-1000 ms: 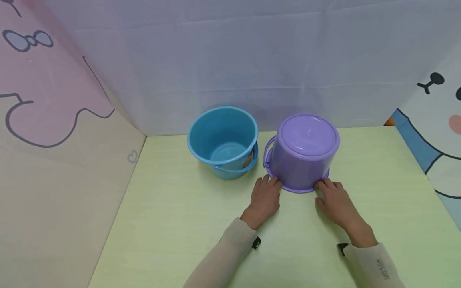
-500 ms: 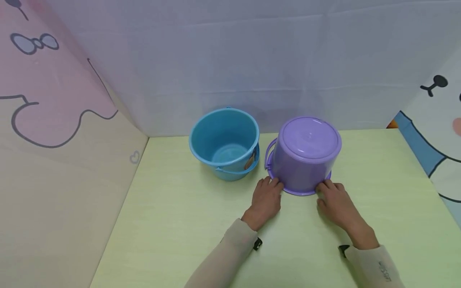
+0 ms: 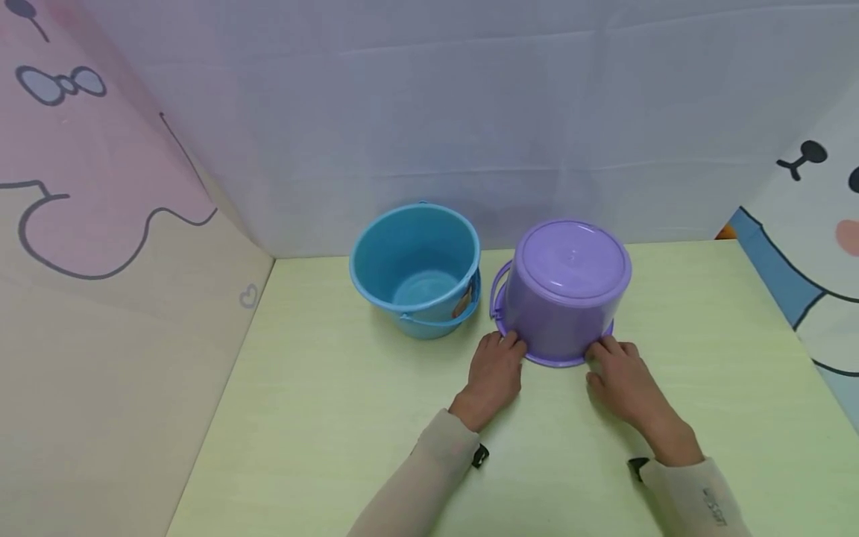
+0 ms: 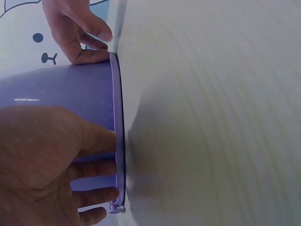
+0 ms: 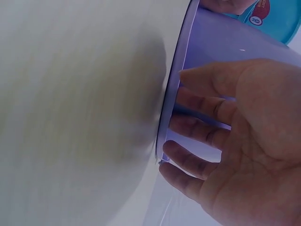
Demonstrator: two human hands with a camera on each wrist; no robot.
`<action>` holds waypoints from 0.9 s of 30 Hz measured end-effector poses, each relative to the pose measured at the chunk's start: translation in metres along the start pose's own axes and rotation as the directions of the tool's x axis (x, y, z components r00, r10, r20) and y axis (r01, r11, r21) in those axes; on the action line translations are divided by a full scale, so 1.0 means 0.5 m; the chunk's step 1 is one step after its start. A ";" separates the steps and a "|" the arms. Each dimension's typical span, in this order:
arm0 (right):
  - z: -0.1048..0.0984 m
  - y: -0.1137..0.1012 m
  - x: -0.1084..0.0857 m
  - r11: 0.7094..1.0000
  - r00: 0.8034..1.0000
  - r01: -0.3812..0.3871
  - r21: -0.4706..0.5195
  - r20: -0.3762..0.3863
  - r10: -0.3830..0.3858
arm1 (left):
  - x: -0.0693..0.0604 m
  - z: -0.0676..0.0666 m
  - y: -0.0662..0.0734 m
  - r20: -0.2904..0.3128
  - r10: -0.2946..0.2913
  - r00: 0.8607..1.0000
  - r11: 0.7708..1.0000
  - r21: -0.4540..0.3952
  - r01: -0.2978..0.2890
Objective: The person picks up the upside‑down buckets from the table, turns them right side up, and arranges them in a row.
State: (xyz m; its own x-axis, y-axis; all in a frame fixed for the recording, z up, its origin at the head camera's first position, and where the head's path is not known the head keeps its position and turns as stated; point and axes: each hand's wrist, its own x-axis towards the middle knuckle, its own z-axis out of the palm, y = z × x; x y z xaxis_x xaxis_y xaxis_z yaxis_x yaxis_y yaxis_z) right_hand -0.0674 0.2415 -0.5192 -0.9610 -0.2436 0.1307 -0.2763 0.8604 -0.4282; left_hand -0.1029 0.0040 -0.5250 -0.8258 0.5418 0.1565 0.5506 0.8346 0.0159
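Observation:
A purple bucket (image 3: 570,298) stands upside down on the pale green table (image 3: 322,418), its handle hanging at the left. The left hand (image 3: 494,377) touches the front left of its rim with the fingertips. At the front right of the rim rest the fingertips of the right hand (image 3: 627,384). In the left wrist view the left hand's (image 4: 42,155) fingers lie nearly straight against the rim (image 4: 118,103). The right wrist view shows the right hand (image 5: 254,127) with extended, slightly bent fingers on the rim (image 5: 175,84). Neither hand curls round the bucket.
Left of the purple bucket, a light blue bucket (image 3: 416,261) stands upright with its handle down at the right and a label on its side. A pale cloth wall (image 3: 470,112) rises behind both. Printed panels flank the table (image 3: 805,261).
The head view has shifted slightly. Both hands and both buckets hold the same places relative to each other.

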 end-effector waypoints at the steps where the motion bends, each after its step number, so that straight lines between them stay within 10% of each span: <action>1: 0.000 0.000 0.000 1.000 1.000 0.005 -0.002 -0.005 -0.005 | -0.001 0.001 -0.001 -0.006 0.004 1.000 1.000 0.002 -0.004; 27: -0.034 -0.014 -0.004 0.997 0.991 0.076 -0.025 -0.104 -0.078 | -0.004 -0.019 -0.005 -0.082 0.026 0.996 1.000 -0.007 -0.027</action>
State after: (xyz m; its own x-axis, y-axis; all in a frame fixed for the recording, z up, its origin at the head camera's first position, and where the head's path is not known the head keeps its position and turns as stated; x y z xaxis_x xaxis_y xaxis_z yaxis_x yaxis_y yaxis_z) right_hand -0.0635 0.2436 -0.5012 -0.9304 -0.2621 0.2563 -0.3482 0.8502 -0.3948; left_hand -0.1017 -0.0002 -0.5161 -0.7983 0.5535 0.2374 0.5735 0.8190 0.0191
